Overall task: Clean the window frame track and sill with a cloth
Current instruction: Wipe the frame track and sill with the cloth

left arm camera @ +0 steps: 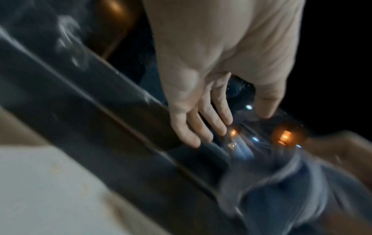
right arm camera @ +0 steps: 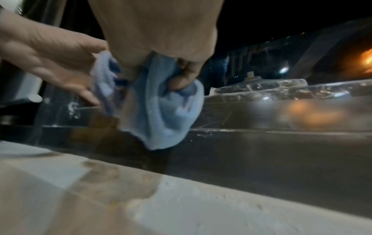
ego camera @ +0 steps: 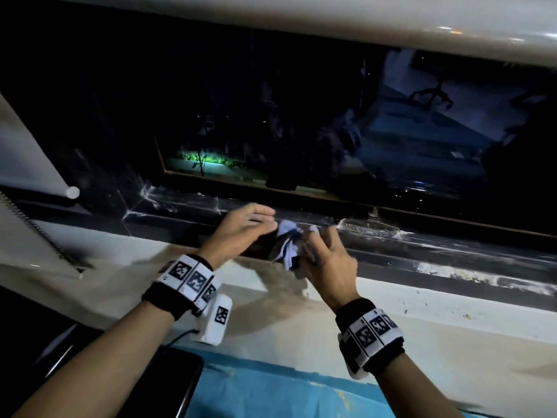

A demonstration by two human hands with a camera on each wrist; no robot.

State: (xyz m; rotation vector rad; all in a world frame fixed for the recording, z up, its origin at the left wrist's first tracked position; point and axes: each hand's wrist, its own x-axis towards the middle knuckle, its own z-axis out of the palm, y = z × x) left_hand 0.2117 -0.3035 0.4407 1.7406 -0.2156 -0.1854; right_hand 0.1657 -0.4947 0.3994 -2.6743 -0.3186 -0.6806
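A light blue cloth [ego camera: 287,245] with dark stripes hangs bunched above the dark window track [ego camera: 193,220]. My right hand [ego camera: 324,254] grips the cloth [right arm camera: 161,111], its fingers curled into the fabric. My left hand [ego camera: 250,224] hovers just left of it with straight fingers, the fingertips [right arm camera: 88,95] close beside the cloth; whether they touch it I cannot tell. In the left wrist view the left hand [left arm camera: 203,120] stretches flat over the track [left arm camera: 100,120], and the cloth [left arm camera: 281,190] is a blur at the lower right. The pale sill [ego camera: 422,321] runs below the track.
White dust and debris streak the track on the right [ego camera: 452,273] and at its left corner [ego camera: 144,194]. A brownish wet patch [ego camera: 271,285] darkens the sill. A rolled blind end [ego camera: 72,192] sits at the left. Blue sheeting [ego camera: 286,393] and a dark phone-like slab [ego camera: 168,384] lie below.
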